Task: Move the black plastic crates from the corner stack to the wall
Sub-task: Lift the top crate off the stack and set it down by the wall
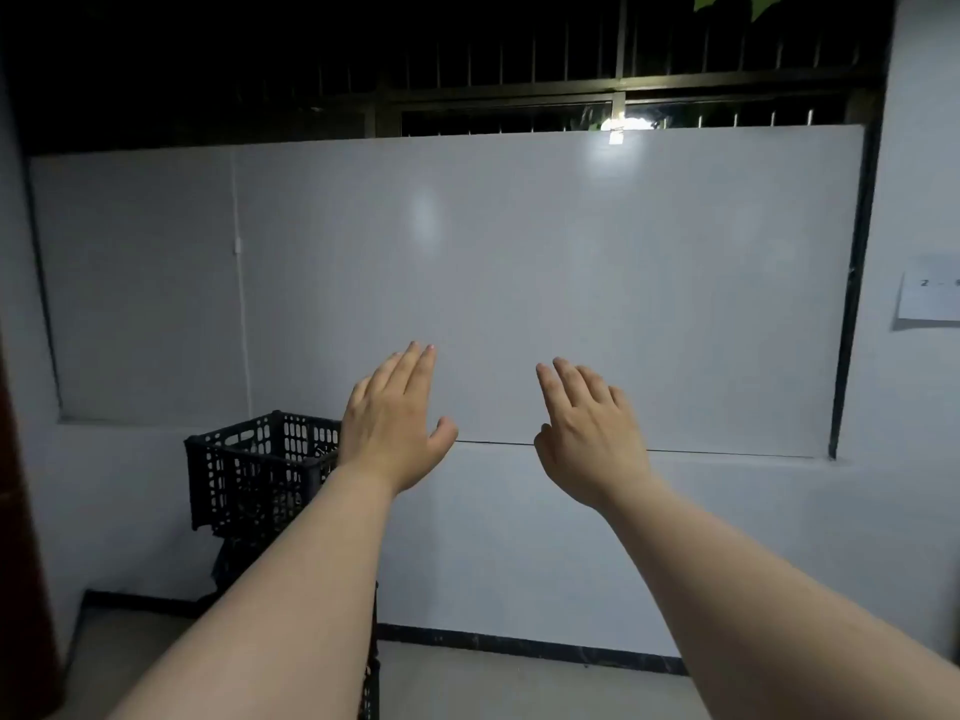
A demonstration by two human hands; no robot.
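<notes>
A black perforated plastic crate [254, 470] tops a stack in the left corner; my left forearm hides most of the stack below it. More black crate wall [371, 688] shows at the bottom edge beside that arm. My left hand [389, 423] is raised in front of the wall, palm forward, fingers together and straight, holding nothing, just right of the top crate. My right hand [587, 433] is raised beside it, fingers spread, also holding nothing. Neither hand touches a crate.
A white wall [519, 537] with a black skirting strip [519, 644] runs across ahead. A large white board [519, 262] covers a barred window [519, 70] above it. A paper sheet [930, 298] hangs on the right wall. Pale floor [519, 688] lies below.
</notes>
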